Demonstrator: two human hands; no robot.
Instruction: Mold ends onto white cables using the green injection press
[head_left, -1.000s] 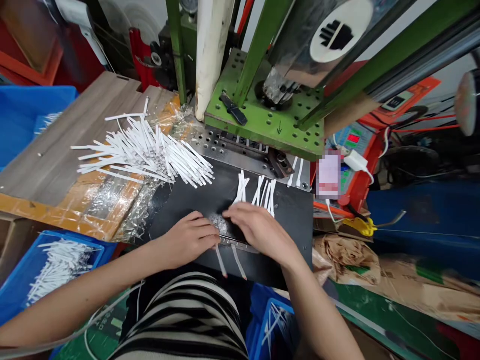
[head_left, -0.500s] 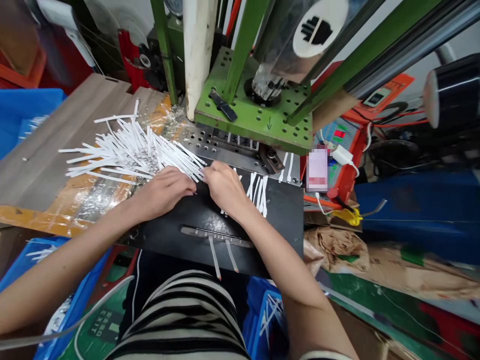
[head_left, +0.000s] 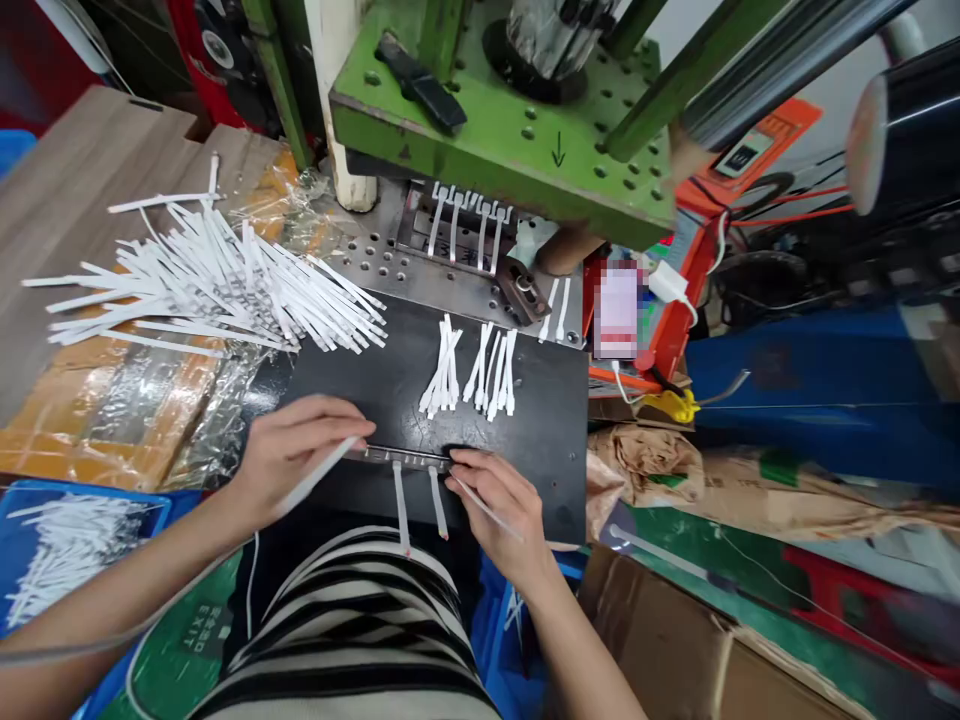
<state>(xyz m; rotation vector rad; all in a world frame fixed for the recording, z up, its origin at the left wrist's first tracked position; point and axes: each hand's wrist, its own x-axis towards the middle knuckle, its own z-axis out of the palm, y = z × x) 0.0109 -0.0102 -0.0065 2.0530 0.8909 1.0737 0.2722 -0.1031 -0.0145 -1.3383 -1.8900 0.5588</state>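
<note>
Nearest is the person's striped top (head_left: 352, 640), the forearms reaching past it from either side and converging over the near edge of a black board (head_left: 544, 440). Two white strips (head_left: 401, 507) lie toward the body there, their far ends set in a slim notched metal bar (head_left: 411, 459), which rests crosswise on the board between the hands.

The left hand (head_left: 304, 450) comes in from the lower left, fingers together and stretched toward the bar's left end, the thumb tucked beneath. It pinches a loose white strip (head_left: 319, 475) that slants back under the palm toward the wrist. The right hand (head_left: 502, 500) angles in from the lower right, its fingers bent and narrowed at the bar's right end; another strip (head_left: 487, 510) is held there, trailing back across the hand toward the wrist.

Just beyond the bar, two small bunches of strips (head_left: 442, 372) lie side by side on the board. Farther off to the left, a large heap of white strips (head_left: 217, 270) spreads over the board's edge and the wooden tabletop (head_left: 67, 190). Farthest, four strips sit in a metal mould (head_left: 469, 240) below the green press plate (head_left: 510, 165).
</note>
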